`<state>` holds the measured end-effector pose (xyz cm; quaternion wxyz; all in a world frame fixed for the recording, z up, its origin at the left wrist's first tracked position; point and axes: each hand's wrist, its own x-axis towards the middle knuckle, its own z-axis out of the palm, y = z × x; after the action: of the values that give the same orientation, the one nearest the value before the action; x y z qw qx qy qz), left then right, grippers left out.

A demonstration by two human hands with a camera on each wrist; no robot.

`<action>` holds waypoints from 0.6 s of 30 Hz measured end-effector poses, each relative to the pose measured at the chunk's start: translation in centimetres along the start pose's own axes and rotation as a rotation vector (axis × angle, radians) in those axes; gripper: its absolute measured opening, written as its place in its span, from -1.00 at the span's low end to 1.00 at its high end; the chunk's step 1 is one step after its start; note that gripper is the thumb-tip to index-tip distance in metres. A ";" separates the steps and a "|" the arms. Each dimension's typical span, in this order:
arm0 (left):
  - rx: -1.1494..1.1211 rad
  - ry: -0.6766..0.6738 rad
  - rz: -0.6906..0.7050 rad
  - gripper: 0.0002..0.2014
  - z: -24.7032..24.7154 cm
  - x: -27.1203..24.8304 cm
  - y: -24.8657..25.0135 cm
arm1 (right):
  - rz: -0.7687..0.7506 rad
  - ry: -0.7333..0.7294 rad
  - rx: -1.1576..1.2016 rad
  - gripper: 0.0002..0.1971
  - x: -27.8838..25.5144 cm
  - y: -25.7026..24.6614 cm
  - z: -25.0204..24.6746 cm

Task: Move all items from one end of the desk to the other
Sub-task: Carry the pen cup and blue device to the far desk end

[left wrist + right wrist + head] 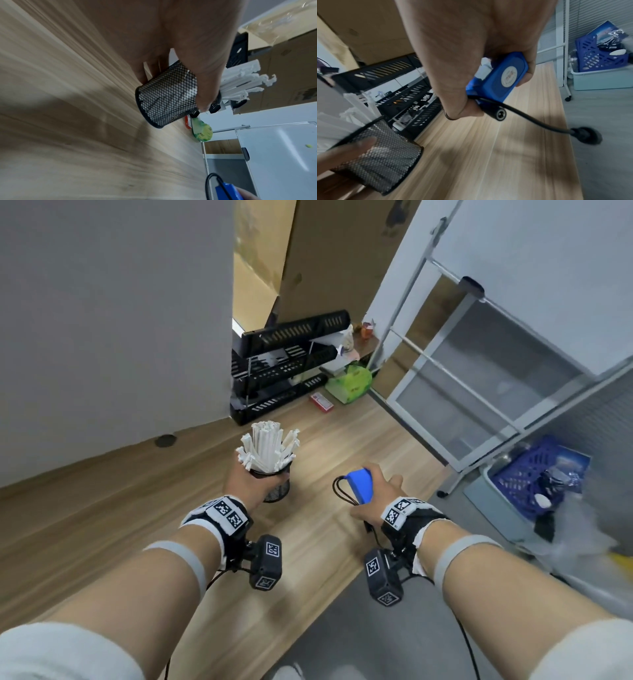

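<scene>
currently | left hand (244, 481) grip: clasps mesh cup (274, 487) of white straws (267, 448) | right hand (375, 497) grip: clasps blue box (359, 484) with black cord (342, 491) | above worktop (102, 508)

The mesh cup (275, 487) is black with a fine diamond grid, and its paper sticks (265, 449) are white. The box (359, 485) is bright blue, its round label (509, 77) white, its cord (342, 492) black. The desk (325, 440) is pale streaked woodgrain. At one o'clock lies a green packet (352, 381).

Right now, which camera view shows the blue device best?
The right wrist view: the blue device fills the centre, with its round label and black cable visible in the right hand. The head view shows only its top edge; the left wrist view only a corner.
</scene>
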<state>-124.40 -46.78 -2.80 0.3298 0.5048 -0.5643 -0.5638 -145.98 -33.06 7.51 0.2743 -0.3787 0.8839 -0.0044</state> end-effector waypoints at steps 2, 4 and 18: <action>0.021 0.017 -0.015 -0.10 1.3 1.6 0.2 | -0.003 -0.020 -0.011 -0.14 2.1 0.6 -0.7; 0.028 0.037 -0.036 -0.08 2.7 3.2 0.1 | 0.006 -0.047 -0.038 -0.15 4.5 1.2 -1.4; 0.142 0.364 -0.207 -0.10 13.2 13.1 1.0 | -0.123 -0.142 -0.191 -0.01 28.1 4.3 -5.3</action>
<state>-140.55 -55.25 -6.35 0.3302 0.6754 -0.4791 -0.4530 -167.27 -49.97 -2.43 0.2982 -0.4559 0.8338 0.0899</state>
